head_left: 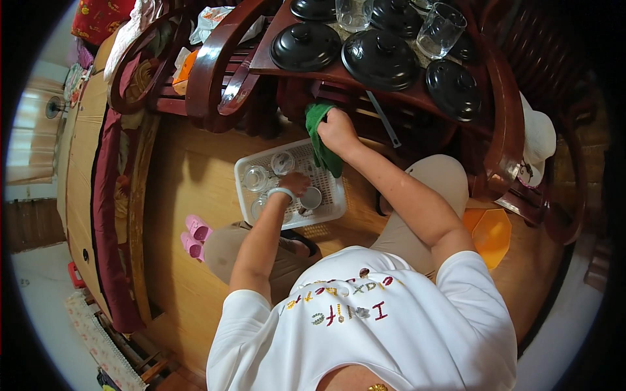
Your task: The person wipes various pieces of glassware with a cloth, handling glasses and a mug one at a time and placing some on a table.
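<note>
My right hand (338, 132) is closed round a bunched green cloth (324, 146), which hangs down over the right far corner of a white plastic basket (334, 207). My left hand (297, 183) reaches down into that basket, right beside a drinking glass (311, 198). Its fingers are mostly hidden, so whether they grip anything does not show. Other clear glasses stand around it: one at the far side (282, 163), one at the left (255, 178) and one partly behind my left wrist (260, 207).
Ahead is a dark wooden table (280, 67) bearing several black pot lids (380, 60) and clear glasses (441, 31). A grey strip (383, 119) slants below its edge. Pink slippers (194, 237) lie on the floor at left; an orange tub (490, 237) stands at right.
</note>
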